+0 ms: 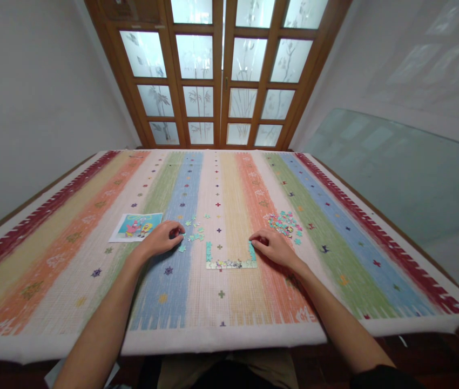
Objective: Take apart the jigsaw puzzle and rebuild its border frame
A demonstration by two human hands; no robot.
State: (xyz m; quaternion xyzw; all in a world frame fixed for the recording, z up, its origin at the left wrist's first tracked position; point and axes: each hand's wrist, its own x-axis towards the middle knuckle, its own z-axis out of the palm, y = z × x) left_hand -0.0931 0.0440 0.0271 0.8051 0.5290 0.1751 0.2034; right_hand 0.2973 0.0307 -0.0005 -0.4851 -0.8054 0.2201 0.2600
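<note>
My left hand [167,236] is closed in a pinch beside a loose group of teal jigsaw puzzle pieces [196,236]; whatever sits between its fingertips is too small to make out. My right hand [275,248] pinches a teal puzzle piece [251,244] at the upper end of the right side of a partly joined puzzle border [231,265]. That border is U-shaped, with a long bottom row and two short sides. Beyond my right hand lies a pile of mixed coloured pieces [287,222]. A picture card with cartoon figures [135,226] lies behind my left hand.
A striped, patterned cloth [221,308] covers the wide table, its front edge near my body. Wooden doors with frosted panes [199,102] stand behind the far edge. A pale glass panel [379,156] leans against the right wall.
</note>
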